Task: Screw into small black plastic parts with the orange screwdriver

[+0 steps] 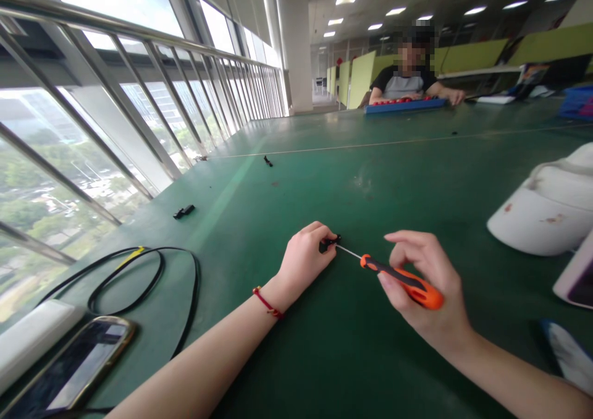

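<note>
My left hand (308, 250) rests on the green table with its fingers closed around a small black part (330, 242), mostly hidden by the fingertips. A screwdriver (403, 280) with an orange and black handle lies in my right hand (433, 289). Its thin metal shaft slants left, and the tip meets the black part. The thumb and some fingers of the right hand are about the handle, while the index finger stretches out above it. A red bracelet (267, 303) circles my left wrist.
Left of my arm lie a looped black cable (198, 283), a phone (88, 366) and a white box (34, 338). Small black pieces (184, 211) sit farther off. White containers (542, 206) stand at right. Across the table (324, 184), a person sits behind a blue tray (405, 105).
</note>
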`<state>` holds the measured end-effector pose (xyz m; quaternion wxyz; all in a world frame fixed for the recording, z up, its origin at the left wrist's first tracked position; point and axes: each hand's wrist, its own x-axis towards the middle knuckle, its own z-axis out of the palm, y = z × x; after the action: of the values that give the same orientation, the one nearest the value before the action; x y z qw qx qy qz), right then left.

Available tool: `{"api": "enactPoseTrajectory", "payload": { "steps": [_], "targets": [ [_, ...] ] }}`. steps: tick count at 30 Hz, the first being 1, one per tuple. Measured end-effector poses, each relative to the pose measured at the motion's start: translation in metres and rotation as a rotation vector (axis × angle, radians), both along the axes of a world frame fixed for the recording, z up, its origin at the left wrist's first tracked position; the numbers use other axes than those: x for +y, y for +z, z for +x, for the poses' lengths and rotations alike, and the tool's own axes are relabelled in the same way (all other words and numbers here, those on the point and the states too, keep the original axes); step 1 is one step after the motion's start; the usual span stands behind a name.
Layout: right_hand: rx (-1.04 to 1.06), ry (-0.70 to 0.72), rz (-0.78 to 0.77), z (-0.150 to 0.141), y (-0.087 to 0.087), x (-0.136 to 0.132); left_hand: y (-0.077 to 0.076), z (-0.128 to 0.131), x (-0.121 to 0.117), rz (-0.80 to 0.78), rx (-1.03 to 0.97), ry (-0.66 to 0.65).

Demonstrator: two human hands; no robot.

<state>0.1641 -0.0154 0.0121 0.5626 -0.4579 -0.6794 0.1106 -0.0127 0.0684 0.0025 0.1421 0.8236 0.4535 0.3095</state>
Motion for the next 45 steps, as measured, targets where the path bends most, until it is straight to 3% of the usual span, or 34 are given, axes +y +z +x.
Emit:
{"api": "enactPoseTrajectory", "payload": {
  "steps": [2, 5, 10, 14, 18, 23, 27, 31, 34, 38, 42, 45],
  "targets": [
    [-0.044, -0.017, -0.025, -0.0003, -0.0001, 0.0004, 0.0002, 0.0, 0.0001, 0.004, -0.004, 0.001],
    [0.018, -0.075, 0.054, 0.0002, -0.0019, 0.0009, 0.0004, -0.0001, 0.0001, 0.005, -0.002, 0.004],
    [-0.031, -0.028, -0.001, 0.0019, -0.0036, 0.0008, -0.0001, -0.0001, 0.0001, 0.0, 0.002, -0.005],
    [0.029, -0.064, 0.102, 0.0016, -0.0034, 0.0, -0.0007, 0.0, -0.0001, -0.001, -0.006, 0.0],
    [-0.045, -0.027, -0.006, 0.0013, -0.0029, -0.0012, -0.0002, -0.0001, -0.0001, -0.007, -0.008, -0.006],
    [0.039, -0.044, 0.073, 0.0007, -0.0032, -0.0008, 0.0008, -0.0002, 0.0002, -0.016, 0.0, 0.0],
    [-0.047, -0.025, -0.005, 0.0009, -0.0035, -0.001, -0.0004, -0.0006, 0.0001, -0.009, -0.001, -0.006],
    [0.016, -0.046, 0.06, 0.001, -0.003, -0.0014, -0.0014, -0.0008, 0.0001, -0.002, 0.0, -0.005],
    [-0.05, -0.012, -0.008, 0.0009, -0.0028, -0.0017, -0.0009, -0.0005, 0.0004, -0.001, -0.001, -0.014],
    [0.027, -0.037, 0.047, 0.0, -0.0029, -0.002, -0.0007, 0.0, 0.0005, 0.001, -0.004, -0.008],
    [-0.028, -0.014, -0.037, -0.001, -0.0035, -0.0027, -0.0017, -0.0003, 0.0009, 0.008, 0.0, -0.012],
    [0.016, -0.027, -0.003, -0.0015, -0.0036, -0.0032, -0.0023, -0.0004, 0.0013, 0.008, 0.002, -0.01]
  ]
}}
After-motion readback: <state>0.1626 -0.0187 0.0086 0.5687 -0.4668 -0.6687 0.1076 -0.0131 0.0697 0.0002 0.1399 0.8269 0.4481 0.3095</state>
